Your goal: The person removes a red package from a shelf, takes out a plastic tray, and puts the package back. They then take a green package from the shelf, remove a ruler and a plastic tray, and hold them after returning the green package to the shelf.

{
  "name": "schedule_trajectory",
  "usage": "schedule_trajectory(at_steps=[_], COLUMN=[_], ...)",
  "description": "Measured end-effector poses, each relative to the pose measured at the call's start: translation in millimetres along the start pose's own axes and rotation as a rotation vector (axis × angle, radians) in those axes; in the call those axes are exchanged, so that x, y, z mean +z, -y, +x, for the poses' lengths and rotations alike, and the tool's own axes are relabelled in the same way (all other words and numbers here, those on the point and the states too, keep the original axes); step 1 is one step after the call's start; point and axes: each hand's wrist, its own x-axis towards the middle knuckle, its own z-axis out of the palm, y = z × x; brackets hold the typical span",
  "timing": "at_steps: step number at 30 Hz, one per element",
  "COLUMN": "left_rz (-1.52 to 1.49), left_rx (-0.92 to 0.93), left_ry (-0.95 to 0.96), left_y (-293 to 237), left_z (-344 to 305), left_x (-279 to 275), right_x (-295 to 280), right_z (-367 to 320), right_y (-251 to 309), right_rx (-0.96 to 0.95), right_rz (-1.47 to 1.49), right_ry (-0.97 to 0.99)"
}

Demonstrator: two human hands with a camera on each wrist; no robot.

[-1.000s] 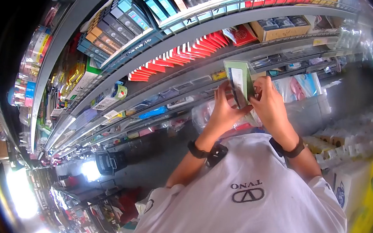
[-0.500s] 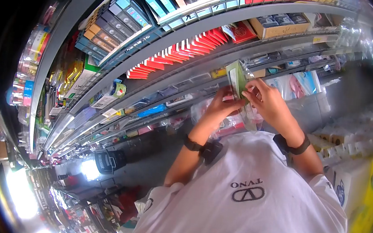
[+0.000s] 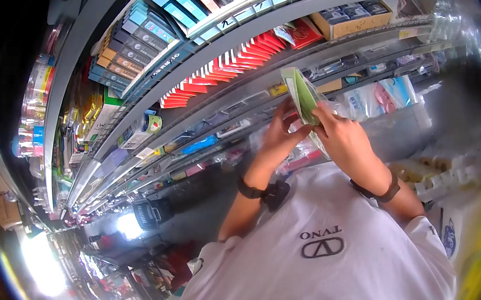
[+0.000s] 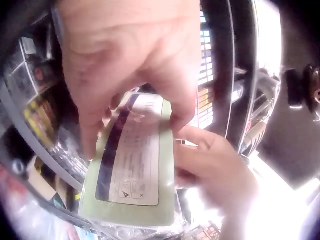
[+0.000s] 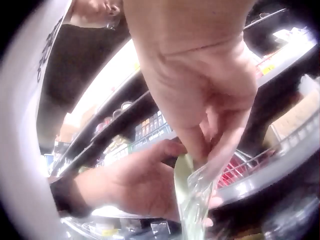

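A flat pale-green packet [image 4: 167, 214] in a clear plastic sleeve, with a white and dark-blue printed label [image 4: 135, 165], is held up in front of the chest. My left hand [image 3: 279, 135] grips it, thumb on one side edge and fingers on the other, as the left wrist view shows. At its end nearest me, my right hand [image 3: 346, 142] pinches the packet's edge and clear plastic [image 5: 200, 182] between thumb and fingers. The head view has the packet [image 3: 305, 98] tilted, its green side towards me. Part of the right fingertips is hidden behind the plastic.
Shelves with wire fronts curve around ahead and to the left. They bear a row of red packets [image 3: 225, 70], blue and dark small boxes [image 3: 141, 36], and a cardboard tray [image 3: 351, 19]. A plastic-wrapped pack [image 3: 381, 100] lies beyond the right hand.
The packet has turned from showing its white label to showing its green side in the head view. My right hand has shifted left onto its edge. The head view has shifted slightly.
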Motion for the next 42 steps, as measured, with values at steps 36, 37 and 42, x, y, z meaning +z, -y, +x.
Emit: schedule_trajectory(at_steps=[36,37,42], left_rz=[-0.177,-0.175,-0.046], left_rx=[-0.002,0.005,0.041], left_ry=[-0.015,-0.028,-0.077], left_y=[-16.1,-12.9,-7.0], left_z=[1.9,1.1,-1.4], left_x=[12.1,11.4,11.0], right_x=[-3.1,-5.8,-5.1], right_z=[-13.1,-13.0,-12.2], right_y=[-8.8,-8.8,-11.0], right_rx=[-0.044,-0.058,-0.103], right_rz=[0.096,0.114,0.214], right_ry=[0.146,0.184,0.223])
